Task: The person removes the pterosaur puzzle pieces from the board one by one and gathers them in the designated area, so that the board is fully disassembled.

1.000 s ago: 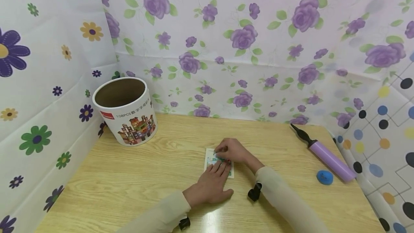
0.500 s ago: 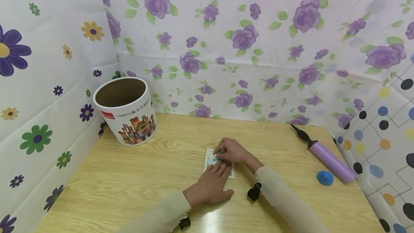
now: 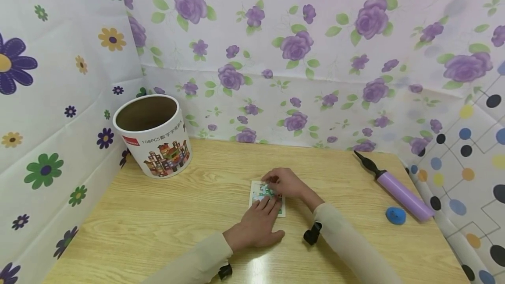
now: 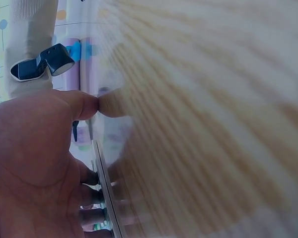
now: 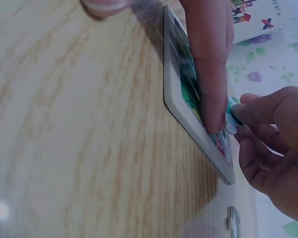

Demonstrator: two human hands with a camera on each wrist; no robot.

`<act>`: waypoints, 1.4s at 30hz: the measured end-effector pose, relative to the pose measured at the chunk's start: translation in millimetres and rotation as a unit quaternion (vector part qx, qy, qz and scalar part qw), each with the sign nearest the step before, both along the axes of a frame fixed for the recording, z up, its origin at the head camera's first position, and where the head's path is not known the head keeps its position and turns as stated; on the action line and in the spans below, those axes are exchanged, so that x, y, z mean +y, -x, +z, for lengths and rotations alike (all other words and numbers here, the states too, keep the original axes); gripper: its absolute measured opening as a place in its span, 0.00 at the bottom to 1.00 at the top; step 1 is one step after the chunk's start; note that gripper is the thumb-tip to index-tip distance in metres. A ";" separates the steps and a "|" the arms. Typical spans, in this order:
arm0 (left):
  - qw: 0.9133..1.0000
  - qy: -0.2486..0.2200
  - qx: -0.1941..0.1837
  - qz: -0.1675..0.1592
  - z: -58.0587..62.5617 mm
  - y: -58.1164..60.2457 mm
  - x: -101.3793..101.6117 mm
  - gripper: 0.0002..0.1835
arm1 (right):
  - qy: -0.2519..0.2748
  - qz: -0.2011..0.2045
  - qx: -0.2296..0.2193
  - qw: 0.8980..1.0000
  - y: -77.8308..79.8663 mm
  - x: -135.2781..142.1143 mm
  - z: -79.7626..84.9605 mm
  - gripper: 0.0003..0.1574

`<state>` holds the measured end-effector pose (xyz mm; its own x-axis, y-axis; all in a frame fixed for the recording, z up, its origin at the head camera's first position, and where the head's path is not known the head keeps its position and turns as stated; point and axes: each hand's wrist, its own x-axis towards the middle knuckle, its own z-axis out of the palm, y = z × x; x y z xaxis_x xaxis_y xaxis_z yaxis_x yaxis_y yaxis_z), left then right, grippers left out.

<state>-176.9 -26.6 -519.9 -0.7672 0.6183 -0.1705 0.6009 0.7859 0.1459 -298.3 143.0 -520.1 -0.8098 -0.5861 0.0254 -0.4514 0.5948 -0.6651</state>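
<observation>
- Right hand (image 3: pixel 287 183) has moved a bit right, pinching a piece (image 5: pixel 232 118).
- Left hand (image 3: pixel 258 230) rests, fingers straight, on the puzzle (image 3: pixel 257 194) on the bench (image 3: pixel 177 214).
- A loose pinch could drop the piece.

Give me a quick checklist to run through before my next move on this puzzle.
1. Puzzle board lying flat on the table: ok.
2. Left hand resting fingers on the board: ok.
3. Puzzle piece pinched in the right hand: ok.
4. All pieces on the board: not ok, a small flat piece lies off it.
5. Gap under the right fingers in view: cannot tell, hands cover it.
</observation>
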 end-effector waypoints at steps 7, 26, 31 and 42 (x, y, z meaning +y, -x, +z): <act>1.000 -0.001 -0.006 0.003 0.5 0.4 0.7 0.45 | -0.027 -0.009 0.003 1.000 3.1 3.0 0.5 0.10; 1.000 0.000 0.001 0.000 -2.4 -0.1 2.0 0.45 | 0.008 -0.034 0.022 0.999 2.2 39.3 11.4 0.11; 1.000 0.002 0.008 0.000 -1.5 -1.2 2.7 0.45 | 0.000 -0.052 0.029 0.998 -1.5 56.5 10.0 0.11; 1.000 0.000 0.011 0.001 -0.9 -0.3 1.5 0.44 | -0.003 -0.083 0.052 0.995 -8.6 95.3 8.3 0.10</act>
